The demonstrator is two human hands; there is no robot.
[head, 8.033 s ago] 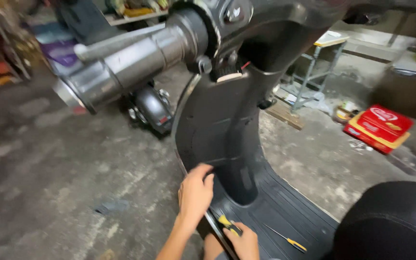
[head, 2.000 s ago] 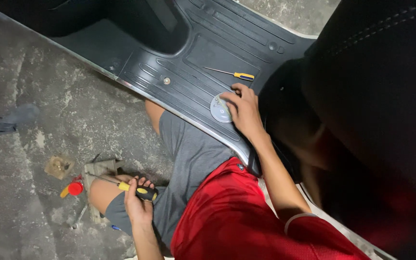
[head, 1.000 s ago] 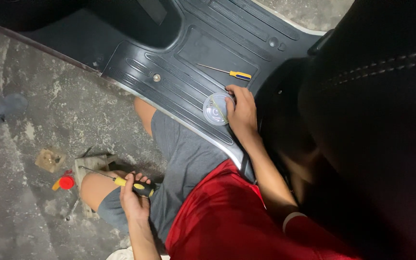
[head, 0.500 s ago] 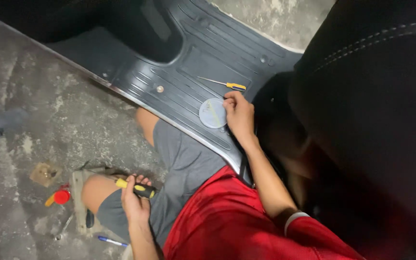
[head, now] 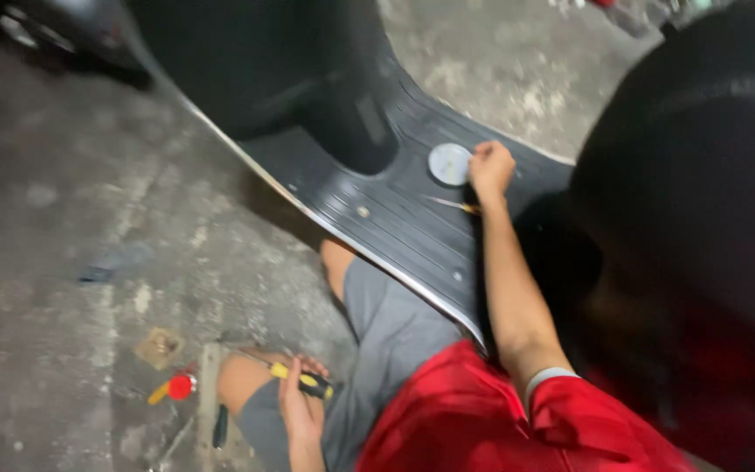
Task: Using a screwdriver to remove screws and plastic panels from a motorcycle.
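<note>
My right hand (head: pixel 491 168) is closed on the edge of a round grey disc (head: pixel 447 163), held against the black ribbed scooter floorboard (head: pixel 395 227). A thin yellow-handled screwdriver (head: pixel 456 205) lies on the floorboard just below that hand. My left hand (head: pixel 301 406) rests by my bare knee and grips a yellow-and-black screwdriver (head: pixel 306 381). A small screw head (head: pixel 362 211) sits in the floorboard, left of the thin screwdriver.
The black scooter seat (head: pixel 701 175) fills the right side and the dark leg shield (head: pixel 290 79) rises at the top. On the concrete floor at lower left lie a red-capped small tool (head: pixel 176 386), a brown square piece (head: pixel 159 347) and a dark tool (head: pixel 220 426).
My right hand has carried the grey disc across the floorboard to the far side of the thin screwdriver. The view has swung. My left hand stays by the knee.
</note>
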